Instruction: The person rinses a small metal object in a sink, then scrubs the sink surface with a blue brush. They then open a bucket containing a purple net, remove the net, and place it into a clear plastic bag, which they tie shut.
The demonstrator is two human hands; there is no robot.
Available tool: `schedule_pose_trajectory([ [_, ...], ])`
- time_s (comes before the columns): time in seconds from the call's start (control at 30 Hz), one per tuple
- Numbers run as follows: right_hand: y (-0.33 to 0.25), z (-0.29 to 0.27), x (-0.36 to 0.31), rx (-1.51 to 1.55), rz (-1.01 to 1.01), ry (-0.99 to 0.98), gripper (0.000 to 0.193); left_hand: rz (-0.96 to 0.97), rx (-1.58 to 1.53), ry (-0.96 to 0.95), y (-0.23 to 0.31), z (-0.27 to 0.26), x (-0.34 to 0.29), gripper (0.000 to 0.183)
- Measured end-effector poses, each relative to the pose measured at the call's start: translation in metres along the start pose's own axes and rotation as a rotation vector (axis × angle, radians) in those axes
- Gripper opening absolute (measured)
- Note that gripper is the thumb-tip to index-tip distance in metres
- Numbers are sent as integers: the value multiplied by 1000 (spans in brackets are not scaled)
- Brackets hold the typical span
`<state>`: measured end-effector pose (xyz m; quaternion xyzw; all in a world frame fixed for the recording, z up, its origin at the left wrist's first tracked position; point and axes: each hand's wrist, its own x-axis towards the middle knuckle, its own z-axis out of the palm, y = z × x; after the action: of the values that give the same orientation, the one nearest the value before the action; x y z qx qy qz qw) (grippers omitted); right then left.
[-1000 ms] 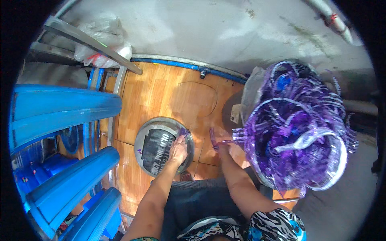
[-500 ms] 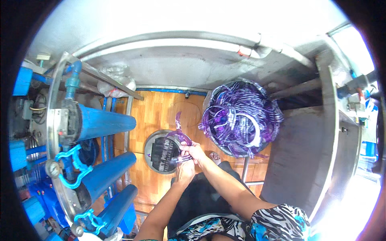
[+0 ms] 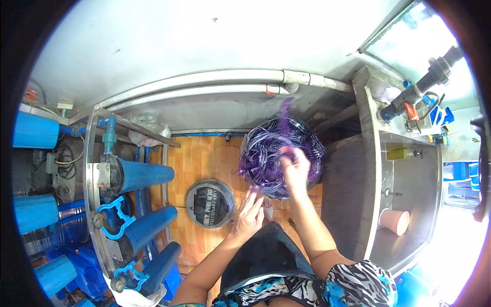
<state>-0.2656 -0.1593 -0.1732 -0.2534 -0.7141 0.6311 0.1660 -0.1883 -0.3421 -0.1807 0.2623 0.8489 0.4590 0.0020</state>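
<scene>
My right hand is over the near side of a round container, closed around a purple plastic strip that sticks up past my fingers and is blurred by motion. Under it is a heap of purple and white printed plastic strips, which fills the container and hides most of its wall. My left hand is lower and to the left, fingers stretched forward. A small purple blur shows at its fingertips. Left of that hand stands a round grey tub or stool with a black, white-lettered patch on top.
Blue filter cylinders on a metal frame line the left. White pipes run along the far wall. On the right are a grey metal panel and a sink holding a pinkish cup. The floor is wood-patterned.
My hands have parted. The right one has gone right and away from me with a purple strip, over the heap; the left has opened and shifted slightly right. The view has also shifted.
</scene>
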Motion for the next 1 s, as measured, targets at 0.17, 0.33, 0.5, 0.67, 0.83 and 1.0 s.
schedule_pose_trajectory([
  [0.17, 6, -48, 67, -506, -565, 433, 35, -168, 36, 131, -31, 33, 24, 20],
  [0.33, 46, -41, 65, -858, -417, 176, 48, -611, 222, 440, -126, 70, 38, 20],
  [0.5, 70, -11, 26, -989, -94, -270, 105, -1148, -197, 409, -217, 93, 58, 25],
  [0.67, 92, -1, 37, -1088, 30, -422, 114, -1365, -1279, 614, -249, 113, 87, 26],
  [0.83, 144, -4, 70, -1013, 155, -467, 99, -1107, -904, 731, -232, 127, 105, 26],
  [1.0, 197, -2, 96, -993, 60, -375, 81, -490, 112, 378, -147, 159, 104, 41],
])
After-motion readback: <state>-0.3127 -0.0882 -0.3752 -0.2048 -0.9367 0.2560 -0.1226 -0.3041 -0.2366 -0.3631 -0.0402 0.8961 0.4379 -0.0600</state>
